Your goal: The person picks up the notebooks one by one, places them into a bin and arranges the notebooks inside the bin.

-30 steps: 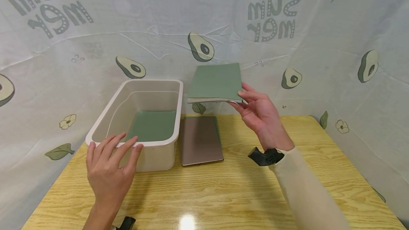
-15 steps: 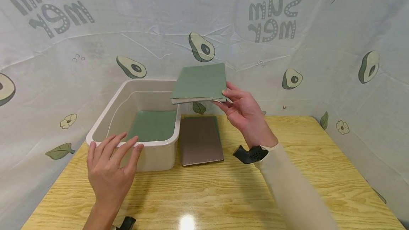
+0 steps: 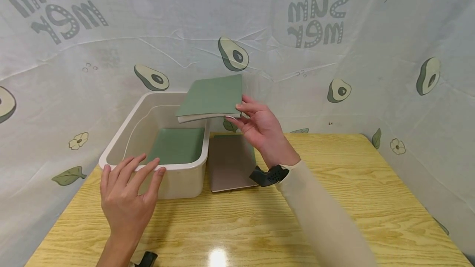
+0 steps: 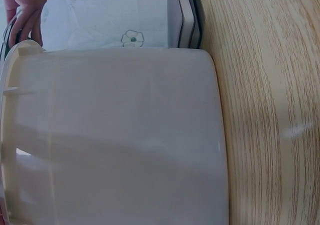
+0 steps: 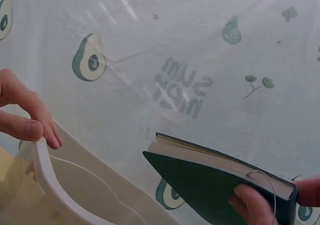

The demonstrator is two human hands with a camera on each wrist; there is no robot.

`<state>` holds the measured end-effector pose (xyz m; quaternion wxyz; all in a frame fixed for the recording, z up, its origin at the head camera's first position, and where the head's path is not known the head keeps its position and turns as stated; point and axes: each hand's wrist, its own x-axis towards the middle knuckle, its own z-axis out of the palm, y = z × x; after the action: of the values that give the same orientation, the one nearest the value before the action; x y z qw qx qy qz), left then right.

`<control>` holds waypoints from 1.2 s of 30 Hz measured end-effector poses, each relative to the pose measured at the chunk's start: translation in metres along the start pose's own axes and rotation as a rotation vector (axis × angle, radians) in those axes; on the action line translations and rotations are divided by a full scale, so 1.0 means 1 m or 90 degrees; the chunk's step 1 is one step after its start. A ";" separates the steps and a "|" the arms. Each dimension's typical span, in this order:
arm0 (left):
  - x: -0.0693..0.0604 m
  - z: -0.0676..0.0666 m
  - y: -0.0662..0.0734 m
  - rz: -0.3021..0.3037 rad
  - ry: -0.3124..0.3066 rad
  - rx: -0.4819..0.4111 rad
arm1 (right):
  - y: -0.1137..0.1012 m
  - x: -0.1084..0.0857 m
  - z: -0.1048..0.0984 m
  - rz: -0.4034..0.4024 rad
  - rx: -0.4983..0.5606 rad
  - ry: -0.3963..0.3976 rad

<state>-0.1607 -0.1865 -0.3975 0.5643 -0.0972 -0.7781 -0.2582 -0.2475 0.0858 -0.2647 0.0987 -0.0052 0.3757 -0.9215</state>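
My right hand (image 3: pixel 261 129) pinches a green hardcover notebook (image 3: pixel 215 96) at its right near corner, fingers on top and beneath. The notebook hangs level over the right rim of a white plastic bin (image 3: pixel 187 167). In the right wrist view its pale page edges and a thin ribbon show on the notebook (image 5: pixel 200 185). My left hand (image 3: pixel 128 197) grips the bin's near rim, fingers over the edge and thumb outside. Another green book (image 3: pixel 178 145) lies flat inside the bin. The left wrist view shows the bin's outer wall (image 4: pixel 115 135), and the left hand is mostly hidden there.
A brown-covered notebook (image 3: pixel 231 164) lies on the wooden table (image 3: pixel 334 176) right of the bin, with a green one partly showing beneath it. A printed avocado cloth (image 3: pixel 274 24) hangs behind the table.
My right hand has carried the green notebook leftward, from beyond the brown notebook to above the bin's right rim. My left hand has stayed on the near rim.
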 end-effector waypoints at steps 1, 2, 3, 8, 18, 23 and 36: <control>0.000 0.000 0.000 0.000 0.000 -0.001 | 0.002 0.001 0.001 0.001 -0.001 -0.006; 0.000 0.000 0.000 -0.001 0.000 -0.001 | 0.005 0.003 0.002 0.002 -0.003 -0.011; 0.000 0.000 0.000 -0.001 -0.001 -0.001 | 0.007 0.004 0.002 0.001 -0.008 -0.016; 0.000 0.000 -0.001 -0.001 -0.003 -0.001 | 0.017 0.009 0.004 -0.004 -0.017 -0.036; 0.000 -0.001 0.000 -0.001 -0.008 0.003 | 0.034 0.015 0.016 -0.001 -0.019 -0.027; 0.001 -0.001 0.000 0.001 -0.004 0.001 | 0.046 0.020 0.028 0.006 0.010 -0.021; 0.000 -0.001 -0.001 -0.001 -0.012 -0.004 | 0.074 0.027 0.053 0.014 -0.012 -0.022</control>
<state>-0.1602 -0.1879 -0.3974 0.5566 -0.1010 -0.7826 -0.2600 -0.2566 -0.0069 -0.2798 0.1155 -0.0177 0.3829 -0.9164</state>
